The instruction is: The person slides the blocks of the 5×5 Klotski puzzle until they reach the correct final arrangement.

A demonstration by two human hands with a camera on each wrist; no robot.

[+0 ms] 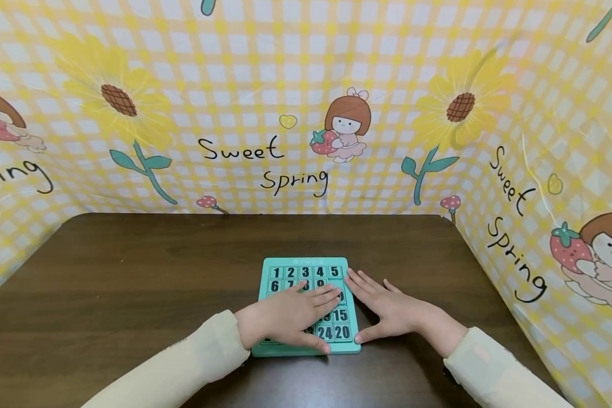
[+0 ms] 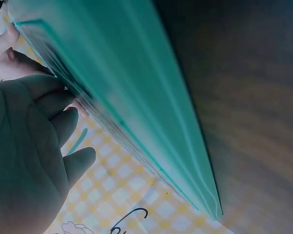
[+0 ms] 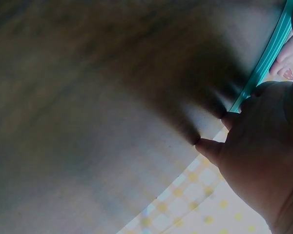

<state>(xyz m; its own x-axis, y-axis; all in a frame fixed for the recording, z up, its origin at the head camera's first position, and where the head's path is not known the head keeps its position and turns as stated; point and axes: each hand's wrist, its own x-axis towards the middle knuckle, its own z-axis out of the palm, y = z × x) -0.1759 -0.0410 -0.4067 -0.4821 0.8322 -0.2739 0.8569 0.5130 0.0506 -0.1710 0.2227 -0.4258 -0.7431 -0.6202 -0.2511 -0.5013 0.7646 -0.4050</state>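
A teal sliding number puzzle lies flat on the table. Its top row reads 1 to 5, and tiles 15, 24 and 20 show at the lower right. Beside tile 9, a bare teal spot is partly visible. My left hand lies across the tiles with its fingers straight, hiding much of the middle and lower left. Along the puzzle's right edge, my right hand has its fingers extended, the fingertips at the upper side and the thumb by the lower right corner. The left wrist view shows the puzzle's teal side close up.
Dark brown wooden table surrounds the puzzle. A yellow checked cloth with sunflowers and "Sweet Spring" lettering stands behind the table and along its sides. Light sleeves cover both forearms.
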